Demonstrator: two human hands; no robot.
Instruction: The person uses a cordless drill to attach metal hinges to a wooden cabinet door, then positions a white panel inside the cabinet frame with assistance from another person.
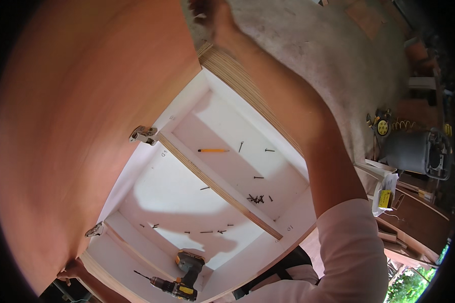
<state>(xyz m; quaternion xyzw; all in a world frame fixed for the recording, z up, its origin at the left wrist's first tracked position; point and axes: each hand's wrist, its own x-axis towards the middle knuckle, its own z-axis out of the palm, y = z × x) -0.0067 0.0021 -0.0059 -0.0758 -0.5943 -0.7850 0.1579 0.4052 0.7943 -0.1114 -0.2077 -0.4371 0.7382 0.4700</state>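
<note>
Counts: 1 big brown door panel [86,126], L side of frame; 2 metal hinges [144,134] btwn it & 1 wht cabinet [162,187], ctr. 1 orange pencil [212,150], upper ctr; 1 cordless drill [184,278] w/ bit fitted, bottom ctr. Screws [258,177]: approx. a dozen loose + 1 tangled heap, ctr-R, can't count. 2 dividers [222,192] visible.

Surface/room: cab. open side up, wht interior, pale layered edges, part shadow, part bright. Grey floor [328,55] upper R; grey machine [409,151] far R, brn boards [414,217] below it, greenery [412,283] lower R corner.

Pose: R arm, lt sleeve [349,232], bent at elbow, up from lower R to top ctr; R hand [212,20] by panel's upper corner, dark & blurred, can't tell fingers. L hand [73,270] lower L, at panel's bottom edge, fingers bent, can't tell if gripping.
</note>
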